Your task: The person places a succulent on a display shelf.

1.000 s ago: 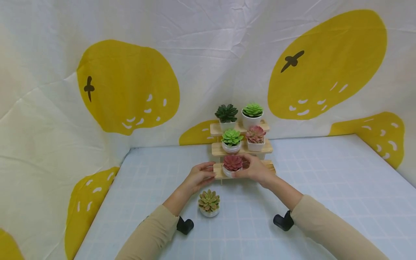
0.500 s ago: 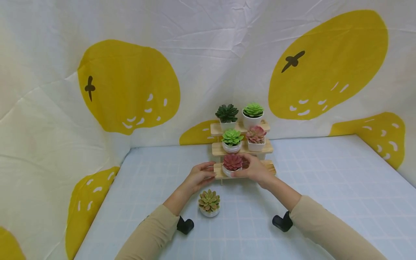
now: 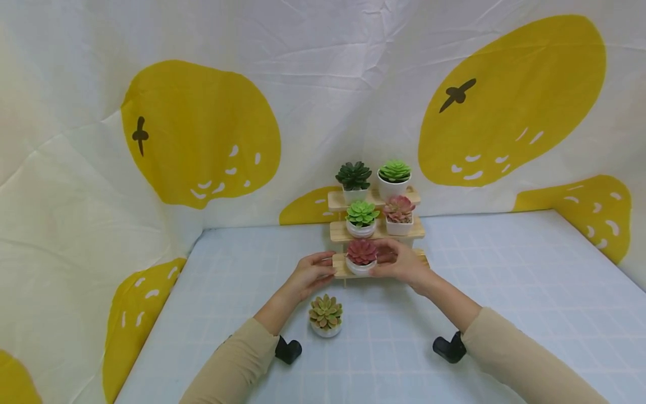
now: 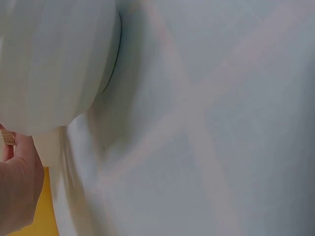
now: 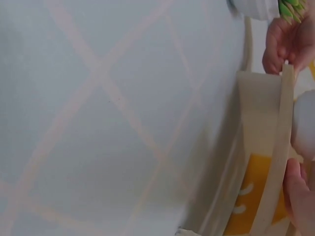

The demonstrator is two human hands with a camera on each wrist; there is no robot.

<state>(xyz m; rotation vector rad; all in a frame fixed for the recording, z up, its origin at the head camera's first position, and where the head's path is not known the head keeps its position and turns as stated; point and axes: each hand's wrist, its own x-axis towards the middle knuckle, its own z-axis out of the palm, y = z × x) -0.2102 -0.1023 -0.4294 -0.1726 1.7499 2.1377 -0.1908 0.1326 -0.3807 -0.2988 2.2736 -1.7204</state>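
Note:
A dark red succulent (image 3: 361, 252) in a round white pot stands on the lowest step of a three-step wooden plant stand (image 3: 339, 233). My left hand (image 3: 309, 276) pinches the left end of that step; the left wrist view shows the fingers (image 4: 22, 162) on the wood. Close to the right side of the red succulent's pot is my right hand (image 3: 406, 268), its thumb and fingers spread. A small gap shows between hand and pot (image 5: 305, 125) in the right wrist view. A green-brown succulent (image 3: 325, 314) in a white pot stands on the table in front.
A dark green succulent (image 3: 353, 177) and a light green one (image 3: 395, 171) stand on the top step. Another light green succulent (image 3: 361, 214) and a pink one (image 3: 399, 210) occupy the middle step. A white curtain (image 3: 348, 123) with yellow fruit prints hangs behind the table (image 3: 504, 280).
My right hand has drawn slightly right, off the red succulent's pot, which stays on the lowest step. My left hand keeps its place on the stand's end.

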